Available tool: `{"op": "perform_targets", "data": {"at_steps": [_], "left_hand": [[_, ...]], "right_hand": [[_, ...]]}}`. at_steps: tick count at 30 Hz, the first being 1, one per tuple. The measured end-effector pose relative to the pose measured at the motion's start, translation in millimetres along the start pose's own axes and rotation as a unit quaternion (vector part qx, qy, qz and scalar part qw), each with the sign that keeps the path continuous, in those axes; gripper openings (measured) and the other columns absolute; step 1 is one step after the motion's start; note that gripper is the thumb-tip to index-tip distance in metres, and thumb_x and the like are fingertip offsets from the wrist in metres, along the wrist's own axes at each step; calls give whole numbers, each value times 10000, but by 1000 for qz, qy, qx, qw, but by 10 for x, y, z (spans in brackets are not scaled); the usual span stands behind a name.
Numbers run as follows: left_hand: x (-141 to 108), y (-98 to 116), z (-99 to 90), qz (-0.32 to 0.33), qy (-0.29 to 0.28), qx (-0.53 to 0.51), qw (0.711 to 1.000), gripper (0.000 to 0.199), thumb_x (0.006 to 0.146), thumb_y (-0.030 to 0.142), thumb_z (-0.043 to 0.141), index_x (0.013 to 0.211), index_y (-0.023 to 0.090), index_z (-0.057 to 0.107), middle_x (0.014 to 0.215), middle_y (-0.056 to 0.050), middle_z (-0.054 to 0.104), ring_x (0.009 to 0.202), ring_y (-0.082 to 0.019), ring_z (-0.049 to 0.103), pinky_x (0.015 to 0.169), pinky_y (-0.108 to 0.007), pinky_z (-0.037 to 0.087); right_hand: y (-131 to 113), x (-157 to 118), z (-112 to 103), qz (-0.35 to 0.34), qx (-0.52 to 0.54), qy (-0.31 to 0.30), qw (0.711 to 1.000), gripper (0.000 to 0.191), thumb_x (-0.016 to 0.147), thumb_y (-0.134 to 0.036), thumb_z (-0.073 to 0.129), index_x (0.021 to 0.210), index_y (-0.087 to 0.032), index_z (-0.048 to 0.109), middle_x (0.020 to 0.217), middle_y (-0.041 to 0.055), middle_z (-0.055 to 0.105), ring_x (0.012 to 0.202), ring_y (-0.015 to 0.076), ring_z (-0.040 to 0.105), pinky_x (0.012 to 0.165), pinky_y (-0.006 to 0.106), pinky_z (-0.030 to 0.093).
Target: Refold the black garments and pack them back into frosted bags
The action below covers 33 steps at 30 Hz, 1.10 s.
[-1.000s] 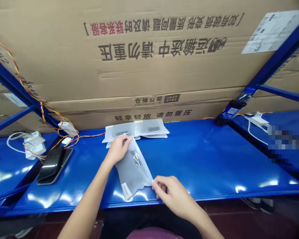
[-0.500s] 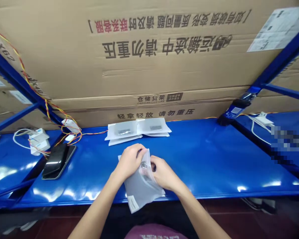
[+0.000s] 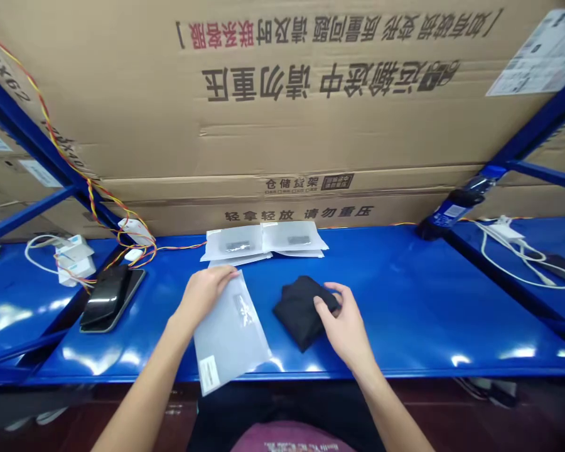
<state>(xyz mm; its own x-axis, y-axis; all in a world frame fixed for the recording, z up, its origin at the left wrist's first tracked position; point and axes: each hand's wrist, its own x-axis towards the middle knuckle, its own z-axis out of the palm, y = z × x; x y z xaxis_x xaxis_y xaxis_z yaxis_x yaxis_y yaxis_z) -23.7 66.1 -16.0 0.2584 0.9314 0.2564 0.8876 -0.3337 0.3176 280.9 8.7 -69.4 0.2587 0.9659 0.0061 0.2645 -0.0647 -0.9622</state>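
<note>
A frosted plastic bag (image 3: 228,342), with a small white label at its lower left corner, lies flat and partly over the shelf's front edge. The fingers of my left hand (image 3: 205,294) are closed on its upper edge. To the right of the bag is a folded black cloth (image 3: 300,315), tilted on the blue surface. My right hand (image 3: 351,326) pinches its right side between thumb and fingers. Some of the right fingers are hidden behind the cloth.
Several similar frosted bags (image 3: 289,236) lie in two stacks at the back, against a large cardboard box (image 3: 282,144). A black phone (image 3: 104,295) on a grey device and tangled wires (image 3: 144,248) are at left. A dark bottle (image 3: 445,213) stands beside the right post.
The black cloth is now outside the bag, in my right hand. My hands have moved apart. The bag has shifted left with my left hand and lies flatter.
</note>
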Motion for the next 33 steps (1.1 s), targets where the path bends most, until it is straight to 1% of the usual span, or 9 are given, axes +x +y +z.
{"op": "perform_targets", "data": {"at_steps": [5,10,14,17,20,23,26,30,33], "left_hand": [[62,-270,-68,-1,56,47,997,323,1049,378,499,1017,217,778,1050,-123,817,981,-321,748,844,-412,575],[-75,121,-25,46,107,54,992,265,1061,333,530,1138,215,753,1143,-122,777,1104,-317,689,967,-479,564],[-381,777,164,111,168,-46,978,197,1066,266,582,1197,228,724,1090,-80,777,1040,-262,705,948,-425,591],[-546,1170,396,103,182,-111,972,184,1051,257,615,1206,235,713,1103,-80,775,1030,-255,711,927,-415,609],[-595,1329,624,66,187,-124,972,264,1055,295,615,1304,229,675,1216,-114,754,1128,-279,703,992,-450,602],[-587,1292,782,51,148,-93,983,370,1059,299,595,1421,223,610,1305,-138,727,1212,-307,681,1016,-479,592],[-579,1176,851,47,94,-67,992,477,1063,315,579,1526,220,522,1320,-146,725,1271,-330,662,1023,-496,586],[-567,1066,854,51,47,-55,996,516,1081,363,547,1572,222,469,1354,-150,712,1330,-332,640,1065,-508,569],[-554,1033,848,61,31,-50,996,505,1095,386,518,1567,213,472,1400,-156,694,1373,-328,622,1105,-505,555]], "right_hand": [[-47,-197,-22,-213,-244,75,943,452,1016,-539,541,1281,-182,619,1267,207,697,1223,401,636,1022,618,536],[-40,-277,97,-342,-297,-34,891,808,930,-578,703,1582,-169,458,1532,199,596,1440,420,535,1138,602,512],[-35,-273,190,-302,-289,13,908,420,1015,-362,547,1366,-176,684,1401,170,712,1311,389,665,1045,544,581],[-171,-247,168,-223,-199,31,954,377,1046,-409,502,1284,-226,729,1290,118,777,1163,326,749,974,472,612],[-242,-157,41,-106,-82,48,990,431,1020,-540,549,1275,-231,709,1180,115,811,1042,304,781,882,427,630],[-100,-5,-167,-31,-28,70,997,527,998,-576,560,1364,-201,620,1095,126,817,981,305,787,841,435,629],[103,110,-375,-61,-118,89,987,482,991,-545,538,1322,-210,639,1138,134,801,1039,328,762,915,510,606],[155,58,-426,-187,-182,148,954,451,1035,-536,502,1264,-201,697,1292,177,748,1167,340,718,1014,551,577],[130,-60,-240,-302,-229,72,923,620,980,-574,645,1447,-168,608,1432,191,684,1358,376,624,1110,570,537]]}}
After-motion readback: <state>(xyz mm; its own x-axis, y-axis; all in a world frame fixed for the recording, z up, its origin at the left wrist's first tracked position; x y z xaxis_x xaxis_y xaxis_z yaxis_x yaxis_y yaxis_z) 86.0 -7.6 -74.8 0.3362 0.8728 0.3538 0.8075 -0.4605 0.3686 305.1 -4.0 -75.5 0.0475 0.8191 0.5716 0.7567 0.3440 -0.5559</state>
